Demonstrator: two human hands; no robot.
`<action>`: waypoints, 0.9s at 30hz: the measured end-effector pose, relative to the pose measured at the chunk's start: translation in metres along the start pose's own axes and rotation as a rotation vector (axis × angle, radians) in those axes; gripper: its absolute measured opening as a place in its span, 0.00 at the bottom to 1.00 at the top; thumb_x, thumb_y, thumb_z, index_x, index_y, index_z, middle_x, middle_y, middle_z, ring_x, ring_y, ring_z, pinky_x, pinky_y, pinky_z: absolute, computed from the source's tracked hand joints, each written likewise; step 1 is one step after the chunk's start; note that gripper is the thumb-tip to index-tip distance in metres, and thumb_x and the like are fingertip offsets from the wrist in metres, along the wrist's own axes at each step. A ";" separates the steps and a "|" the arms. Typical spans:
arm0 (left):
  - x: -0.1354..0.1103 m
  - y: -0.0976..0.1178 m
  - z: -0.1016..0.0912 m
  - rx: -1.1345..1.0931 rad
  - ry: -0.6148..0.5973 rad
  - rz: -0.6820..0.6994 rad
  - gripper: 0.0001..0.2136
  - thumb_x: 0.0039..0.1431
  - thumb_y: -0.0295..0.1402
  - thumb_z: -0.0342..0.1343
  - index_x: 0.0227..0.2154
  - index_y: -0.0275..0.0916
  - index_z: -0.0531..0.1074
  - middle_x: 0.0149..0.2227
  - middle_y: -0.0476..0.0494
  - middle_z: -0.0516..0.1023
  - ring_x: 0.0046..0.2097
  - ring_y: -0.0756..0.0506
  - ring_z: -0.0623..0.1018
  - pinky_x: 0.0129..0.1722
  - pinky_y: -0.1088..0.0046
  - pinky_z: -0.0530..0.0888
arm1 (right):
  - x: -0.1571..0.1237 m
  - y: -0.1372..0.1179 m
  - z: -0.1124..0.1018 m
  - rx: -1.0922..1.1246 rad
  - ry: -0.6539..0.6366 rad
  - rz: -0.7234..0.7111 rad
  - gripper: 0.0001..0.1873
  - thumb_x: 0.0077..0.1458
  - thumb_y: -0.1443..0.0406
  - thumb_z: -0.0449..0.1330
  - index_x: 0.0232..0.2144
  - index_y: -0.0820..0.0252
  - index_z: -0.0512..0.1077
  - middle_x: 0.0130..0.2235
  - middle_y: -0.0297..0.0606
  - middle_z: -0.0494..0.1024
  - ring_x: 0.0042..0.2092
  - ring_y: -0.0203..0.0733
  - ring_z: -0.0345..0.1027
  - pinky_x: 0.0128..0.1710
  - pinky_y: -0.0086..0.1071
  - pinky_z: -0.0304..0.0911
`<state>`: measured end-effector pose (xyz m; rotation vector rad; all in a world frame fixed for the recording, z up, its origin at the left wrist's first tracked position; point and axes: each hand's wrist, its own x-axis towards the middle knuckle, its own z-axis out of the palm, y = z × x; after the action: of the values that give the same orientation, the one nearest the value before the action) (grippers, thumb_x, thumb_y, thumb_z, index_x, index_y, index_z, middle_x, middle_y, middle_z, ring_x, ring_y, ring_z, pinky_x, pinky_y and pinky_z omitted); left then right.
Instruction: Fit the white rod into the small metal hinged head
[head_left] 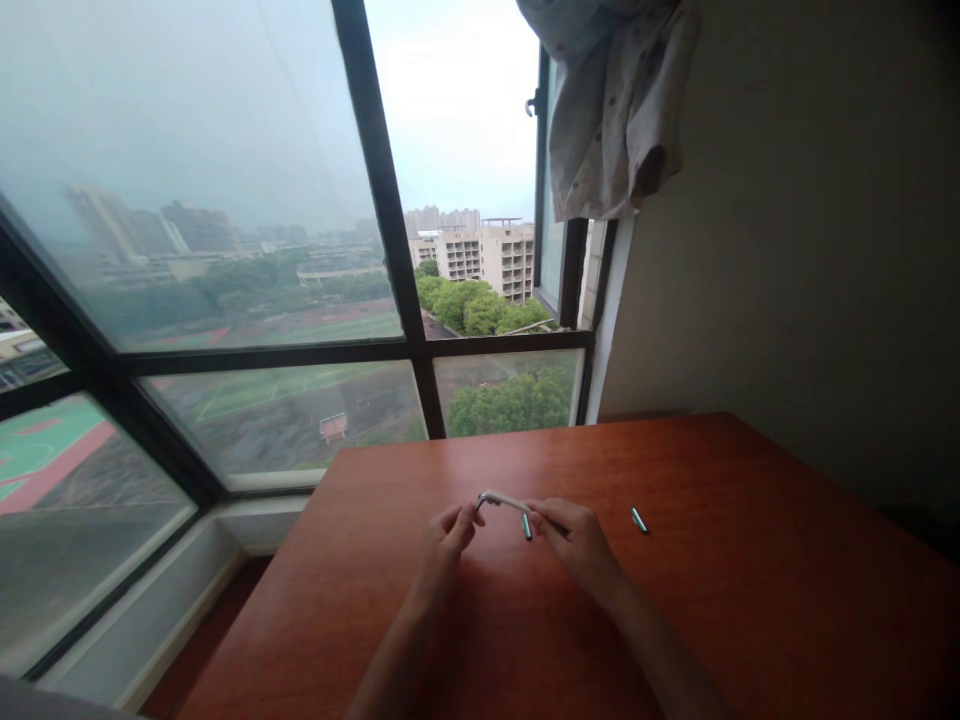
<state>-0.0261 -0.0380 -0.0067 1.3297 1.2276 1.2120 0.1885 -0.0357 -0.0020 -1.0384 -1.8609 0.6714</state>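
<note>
Between my two hands is a slim, pale silvery rod (510, 501) with a bent end on the left. Its exact kind is too small to make out. The fingertips of my left hand (444, 545) pinch the bent end. My right hand (577, 540) is closed around the other end, where a dark part shows by the fingers. Just left of the right fingers, a small narrow piece (526, 527), pale green with dark edges, lies on the table. A similar small piece (639, 520) rests farther right, apart from both hands.
The reddish-brown wooden table (750, 600) reaches to the window (262, 350), whose dark frame (420, 350) stands behind it. A spotted light curtain (622, 110) hangs at the upper right, beside a plain wall (787, 220).
</note>
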 end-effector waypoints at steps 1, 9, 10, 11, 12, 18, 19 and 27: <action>-0.001 0.000 0.000 0.014 0.001 0.009 0.21 0.56 0.50 0.52 0.24 0.34 0.71 0.19 0.55 0.54 0.22 0.53 0.55 0.21 0.77 0.50 | 0.000 0.001 -0.001 -0.005 0.006 0.004 0.15 0.61 0.59 0.53 0.39 0.59 0.78 0.30 0.38 0.79 0.31 0.41 0.71 0.32 0.29 0.60; -0.004 0.004 0.003 0.123 0.016 0.075 0.21 0.57 0.50 0.51 0.25 0.35 0.72 0.21 0.51 0.60 0.26 0.50 0.61 0.24 0.77 0.58 | 0.002 0.000 -0.005 -0.006 0.054 0.031 0.15 0.61 0.59 0.54 0.38 0.60 0.78 0.31 0.39 0.79 0.32 0.41 0.70 0.32 0.29 0.60; -0.003 0.004 0.002 0.122 0.030 0.070 0.21 0.56 0.51 0.51 0.26 0.35 0.73 0.21 0.51 0.60 0.26 0.49 0.61 0.24 0.77 0.58 | 0.002 -0.001 -0.005 -0.029 0.046 0.028 0.15 0.61 0.59 0.53 0.36 0.60 0.78 0.30 0.38 0.78 0.31 0.40 0.69 0.31 0.28 0.59; -0.003 0.005 0.002 0.112 0.045 0.063 0.22 0.56 0.52 0.51 0.26 0.35 0.73 0.21 0.51 0.60 0.25 0.49 0.61 0.24 0.77 0.58 | 0.002 -0.003 -0.006 -0.051 0.034 0.025 0.16 0.61 0.59 0.53 0.33 0.61 0.78 0.29 0.38 0.77 0.30 0.40 0.69 0.31 0.28 0.58; -0.003 0.005 0.001 0.094 0.058 0.054 0.23 0.55 0.53 0.51 0.26 0.35 0.73 0.20 0.51 0.60 0.25 0.50 0.61 0.24 0.77 0.58 | 0.002 -0.004 -0.006 -0.067 0.020 0.023 0.17 0.61 0.59 0.52 0.31 0.61 0.78 0.28 0.38 0.77 0.30 0.39 0.68 0.31 0.28 0.58; -0.003 0.005 0.002 0.038 0.084 0.037 0.23 0.54 0.54 0.51 0.25 0.35 0.73 0.19 0.52 0.60 0.23 0.51 0.59 0.22 0.77 0.56 | 0.002 -0.008 -0.008 -0.077 -0.034 0.024 0.21 0.62 0.56 0.50 0.28 0.61 0.77 0.25 0.35 0.74 0.28 0.38 0.66 0.28 0.28 0.55; -0.003 0.005 0.002 0.042 0.090 0.042 0.23 0.54 0.54 0.51 0.25 0.35 0.73 0.19 0.51 0.61 0.23 0.51 0.60 0.22 0.77 0.56 | 0.002 -0.007 -0.008 -0.068 -0.036 0.027 0.21 0.62 0.55 0.50 0.30 0.61 0.77 0.25 0.35 0.74 0.28 0.38 0.66 0.28 0.27 0.55; -0.003 0.004 0.001 0.063 0.091 0.085 0.21 0.56 0.51 0.53 0.32 0.35 0.75 0.22 0.52 0.61 0.26 0.50 0.62 0.25 0.77 0.59 | 0.002 -0.002 -0.009 -0.101 0.027 0.058 0.21 0.61 0.54 0.51 0.32 0.60 0.78 0.27 0.37 0.76 0.28 0.39 0.66 0.28 0.28 0.57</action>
<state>-0.0249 -0.0408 -0.0028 1.3984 1.2943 1.3157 0.1951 -0.0346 0.0045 -1.1642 -1.8636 0.5994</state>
